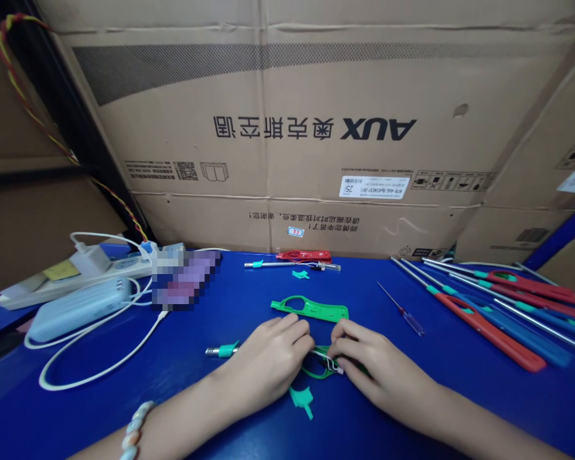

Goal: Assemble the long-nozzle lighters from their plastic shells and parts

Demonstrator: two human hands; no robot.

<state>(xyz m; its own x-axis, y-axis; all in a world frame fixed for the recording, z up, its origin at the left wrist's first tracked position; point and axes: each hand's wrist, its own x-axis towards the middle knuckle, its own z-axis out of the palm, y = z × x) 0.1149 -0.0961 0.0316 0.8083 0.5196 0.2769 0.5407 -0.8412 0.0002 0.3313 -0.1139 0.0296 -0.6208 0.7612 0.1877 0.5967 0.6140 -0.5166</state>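
Note:
My left hand [271,351] is closed over a green gas lighter [319,375] that lies partly assembled on the blue table. Its metal tube [213,352] with a teal collar sticks out to the left from under that hand. With fingertips pinched at the lighter's handle, my right hand [381,364] grips a thin white wire [326,360]. The hands hide much of the handle. Just beyond them lies the other green shell half [319,309]. A loose teal trigger piece [303,401] rests nearer me, below the handle.
At the back lie a red shell half [311,256], a metal tube with wiring [278,265] and another teal piece [301,275]. A screwdriver [414,323] and several lighters [493,332] lie right. A power bank [81,310], cables and power strip [124,265] are left. Cardboard [287,160] stands behind.

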